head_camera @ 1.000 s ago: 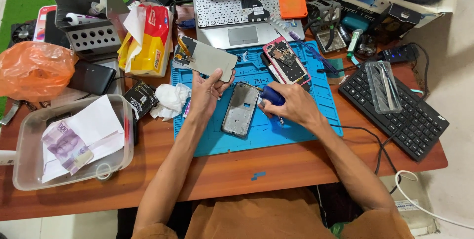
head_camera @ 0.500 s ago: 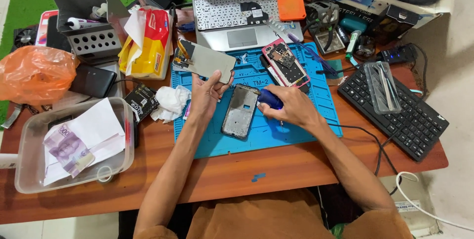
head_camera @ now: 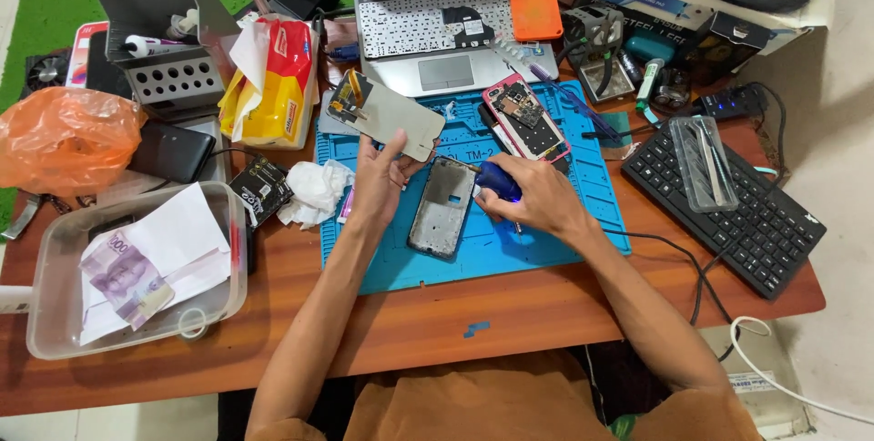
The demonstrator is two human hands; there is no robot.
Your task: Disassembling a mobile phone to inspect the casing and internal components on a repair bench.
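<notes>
Head view, looking down on a brown wooden bench (head_camera: 273, 332) with a blue rubber work mat (head_camera: 546, 250) laid at centre.

Left hand (head_camera: 378, 182): fingers closed lightly, thumb and fingertips touching the lower edge of a detached grey phone screen panel (head_camera: 387, 116), which lies tilted across the mat's upper left corner with a small circuit strip at its top end.

Right hand (head_camera: 537, 200): closed around a dark blue tool handle (head_camera: 499, 179); the tool's tip is hidden, so I cannot tell what it touches. The hand rests on the mat just right of the phone frame.

Open dark phone frame (head_camera: 442, 207): flat on the mat between the two hands, long axis running slightly tilted from upright.

A second opened phone in a pink case (head_camera: 528, 120) lies on the mat above the right hand, circuit boards exposed.

Containers:
- Clear plastic tub (head_camera: 238, 259), left of mat: holds white paper sheets, a purple banknote and a clear ring.
- Grey metal holder with round holes (head_camera: 177, 81), far left: a marker and small items sit in its open top.
- Clear plastic lidded box (head_camera: 708, 163) rests on a black keyboard (head_camera: 774, 232); contents unclear.

Also: crumpled white tissue (head_camera: 314, 191) at the mat's left edge; orange plastic bag (head_camera: 59, 136) at far left; silver laptop (head_camera: 432, 36) behind the mat.
</notes>
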